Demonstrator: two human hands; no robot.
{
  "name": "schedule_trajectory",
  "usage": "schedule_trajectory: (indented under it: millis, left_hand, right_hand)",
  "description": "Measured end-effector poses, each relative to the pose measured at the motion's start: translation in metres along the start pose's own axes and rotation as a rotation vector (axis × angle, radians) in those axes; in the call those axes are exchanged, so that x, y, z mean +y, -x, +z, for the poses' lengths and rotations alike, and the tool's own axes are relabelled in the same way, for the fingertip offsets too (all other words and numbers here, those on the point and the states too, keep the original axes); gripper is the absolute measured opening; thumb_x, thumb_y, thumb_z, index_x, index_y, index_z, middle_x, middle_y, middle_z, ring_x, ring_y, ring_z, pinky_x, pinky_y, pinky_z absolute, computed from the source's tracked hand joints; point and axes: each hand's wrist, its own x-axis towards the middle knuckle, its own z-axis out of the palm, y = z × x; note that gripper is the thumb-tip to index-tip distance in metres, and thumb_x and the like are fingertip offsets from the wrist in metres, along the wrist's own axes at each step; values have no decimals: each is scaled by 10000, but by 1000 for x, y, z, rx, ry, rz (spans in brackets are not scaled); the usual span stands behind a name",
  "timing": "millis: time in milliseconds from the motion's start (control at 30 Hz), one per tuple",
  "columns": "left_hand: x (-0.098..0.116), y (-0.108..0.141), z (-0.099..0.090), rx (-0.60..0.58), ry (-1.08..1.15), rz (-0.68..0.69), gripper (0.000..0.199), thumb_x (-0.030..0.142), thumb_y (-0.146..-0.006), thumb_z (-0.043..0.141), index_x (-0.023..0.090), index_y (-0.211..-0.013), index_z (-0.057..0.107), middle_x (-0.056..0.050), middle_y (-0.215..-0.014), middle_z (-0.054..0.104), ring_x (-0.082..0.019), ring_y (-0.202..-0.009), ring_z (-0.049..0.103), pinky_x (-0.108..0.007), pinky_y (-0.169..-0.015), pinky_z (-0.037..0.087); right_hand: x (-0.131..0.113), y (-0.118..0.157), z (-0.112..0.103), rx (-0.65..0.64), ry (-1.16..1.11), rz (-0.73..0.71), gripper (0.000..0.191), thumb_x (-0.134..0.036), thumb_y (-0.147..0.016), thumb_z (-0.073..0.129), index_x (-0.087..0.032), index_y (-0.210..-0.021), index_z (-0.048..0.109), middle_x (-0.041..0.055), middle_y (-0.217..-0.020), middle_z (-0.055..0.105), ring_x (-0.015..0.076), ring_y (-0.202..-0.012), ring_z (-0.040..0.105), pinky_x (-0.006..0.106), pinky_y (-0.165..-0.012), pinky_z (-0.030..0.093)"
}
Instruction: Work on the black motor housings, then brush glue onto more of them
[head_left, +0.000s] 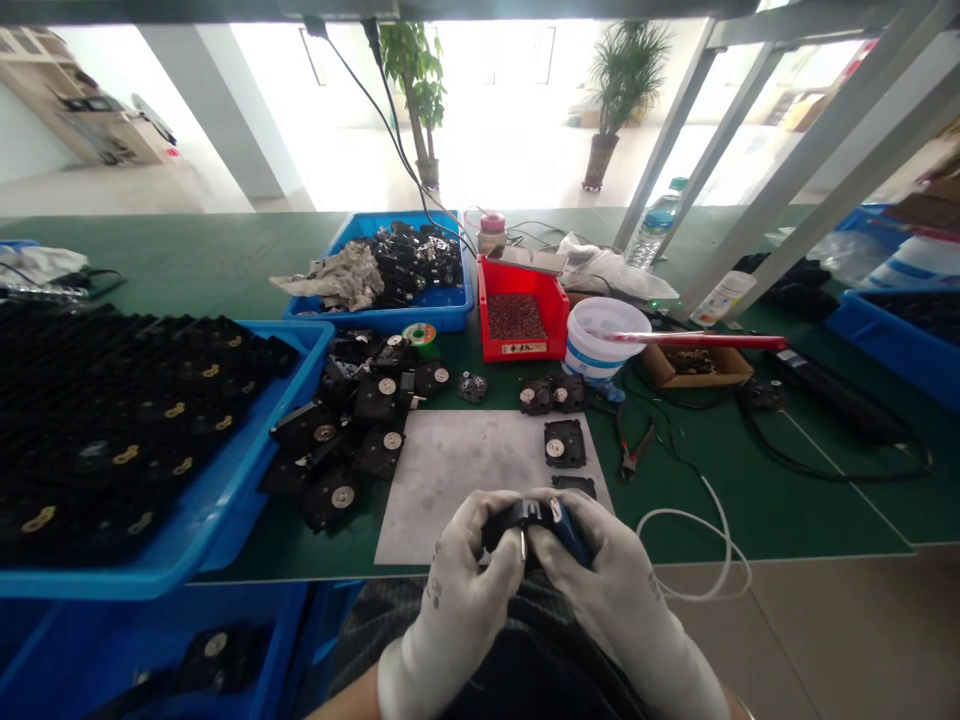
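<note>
got a black plastic module (517,524) in both hands right now, looks like a clock movement but i can't swear to it from this view. my left hand (457,590) and my right hand (619,580), both in white work gloves, are closed around it from either side, fingers curled in, held up close to my body over the near edge of the grey mat (450,490). that two-handed grip makes sense for something this small, since it keeps it steady and right under my eyes. a thin metal pin (523,545) pokes out between my hands, and there's a blue bit (574,535) under my right fingers, but i can't tell what that is.

a finished-looking loose pile of modules (367,415) sits just left of the mat, and a couple more are laid out past it, like this one (564,443), so they're all within easy reach. the big blue tray (247,470) on my left has rows of them packed in. pliers (630,447) lie just right of the mat, handy for a quick grab, with a white bucket (592,340) and a red bin of tiny reddish parts (521,325) further back.
</note>
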Motion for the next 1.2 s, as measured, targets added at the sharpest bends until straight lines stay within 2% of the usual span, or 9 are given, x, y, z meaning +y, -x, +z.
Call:
schedule_trajectory:
  millis: [167,300,433,600,667,733,1033,1100,1200]
  left_hand:
    - [9,2,-1,-20,-26,65,222,272,-935,564,167,-1086,687,-87,-1016,716,-265,-961,709,-384,-881,577]
    - [13,-8,1,4,-32,25,174,259,-881,592,179,-987,704,-57,-914,712,-230,-851,683,-328,-779,565]
    - [9,-20,5,39,13,-61,175,274,-820,627,176,-931,722,-56,-882,725,-234,-848,671,-331,-792,554]
    - [5,-26,7,55,43,-152,158,291,-804,606,172,-857,696,-45,-791,698,-212,-750,631,-308,-691,531]
    - [4,-26,8,47,59,-176,184,305,-811,609,169,-892,702,-59,-836,717,-229,-801,651,-325,-732,548]
    - [5,-27,9,26,80,-189,213,319,-825,613,164,-936,707,-80,-906,742,-253,-874,676,-355,-796,567]
    - [23,-16,3,-129,160,-141,352,320,-856,687,185,-1181,699,-101,-1204,745,-303,-1165,671,-413,-1035,531]
    - [23,-12,2,-115,251,-190,480,341,-835,733,193,-1284,648,-110,-1283,715,-316,-1230,648,-427,-1063,521]
    - [20,-10,3,-39,438,-314,642,409,-809,810,196,-1360,558,-127,-1278,702,-314,-1194,670,-441,-1035,543]
  right_hand:
    - [-1,5,2,89,126,-146,100,-253,-958,626,-223,-941,720,19,-849,716,169,-789,709,249,-722,564]
    - [3,2,8,123,128,-145,118,-286,-968,620,-221,-950,717,39,-894,736,188,-831,716,274,-757,561]
    - [7,-7,11,107,38,60,219,-401,-935,623,-204,-929,717,61,-863,731,222,-797,697,323,-742,551]
    - [5,-15,1,-85,-132,295,304,-482,-881,661,-186,-937,704,69,-892,750,255,-852,707,341,-745,568]
    - [3,-17,-4,-136,-238,355,359,-488,-837,702,-180,-1022,713,75,-985,767,276,-964,709,362,-847,574]
    - [2,-16,-7,-120,-275,378,398,-484,-805,727,-178,-1060,723,81,-1040,772,290,-1032,703,378,-921,563]
    - [1,-9,-10,-6,-280,376,456,-554,-859,743,-180,-1120,744,97,-1085,784,303,-1068,721,405,-978,561]
    - [1,-8,-11,8,-272,379,486,-584,-860,755,-181,-1131,750,103,-1096,786,311,-1084,720,418,-996,556]
    - [2,-6,-13,13,-302,381,521,-605,-862,774,-182,-1165,756,111,-1120,787,312,-1110,720,411,-1003,564]
